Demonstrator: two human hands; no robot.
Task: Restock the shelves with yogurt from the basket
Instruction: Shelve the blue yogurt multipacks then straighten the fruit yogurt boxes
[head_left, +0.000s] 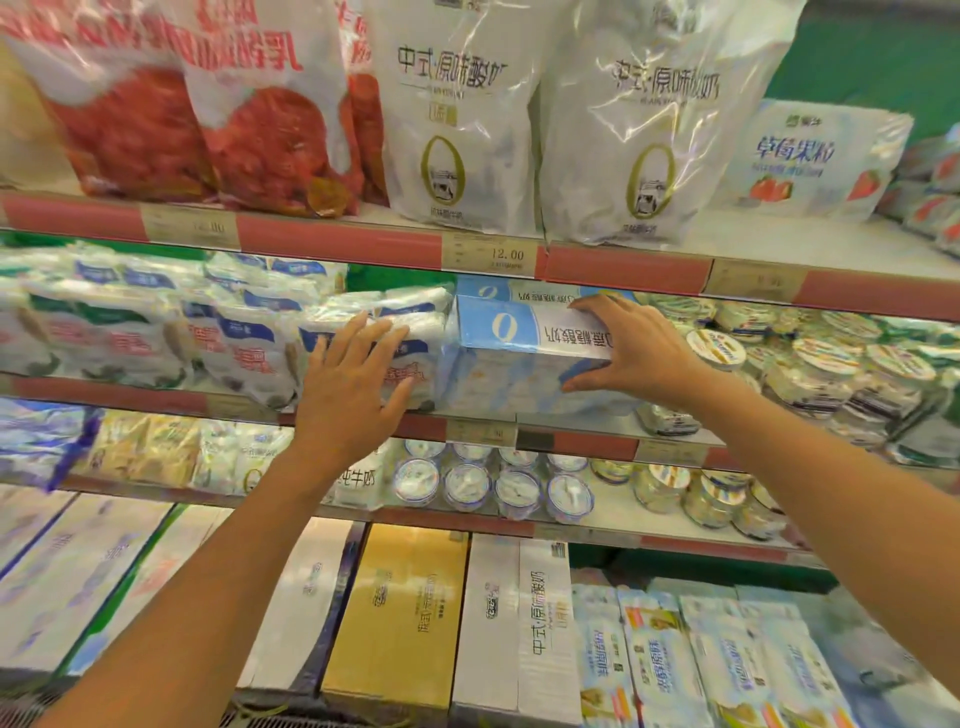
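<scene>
Shelf (156, 400), second tier of the cooler, the tier just under the price tag (488, 254) marked 12.00; it carries everything listed here.

Yogurt pack (509, 358), blue and white, boxy, film-wrapped. It sits directly below the price tag, at the shelf's front edge, with a like pack (519, 288) behind and above it. Its long axis looks to run left to right along the shelf front. The printed top face tilts up toward you, the large "0" sits at the left end, and the lettering reads upside down from where you stand. Judge it as moderately heavy and fairly stiff, but with slick film; take it by the ends, thumb under and fingers over, and avoid squeezing the middle, where cups could crush.

Soft bagged packs (415, 332), below and left of the price tag, touching the yogurt pack's left end. They look pliable and likely to slump into any gap.

Left hand (348, 384), below and left of the price tag: fingers spread, pressing flat on the bagged packs.

Right hand (639, 348), below and right of the price tag: it grips the yogurt pack's right end, fingers on top, thumb low on the front.

Basket: not in view.
</scene>
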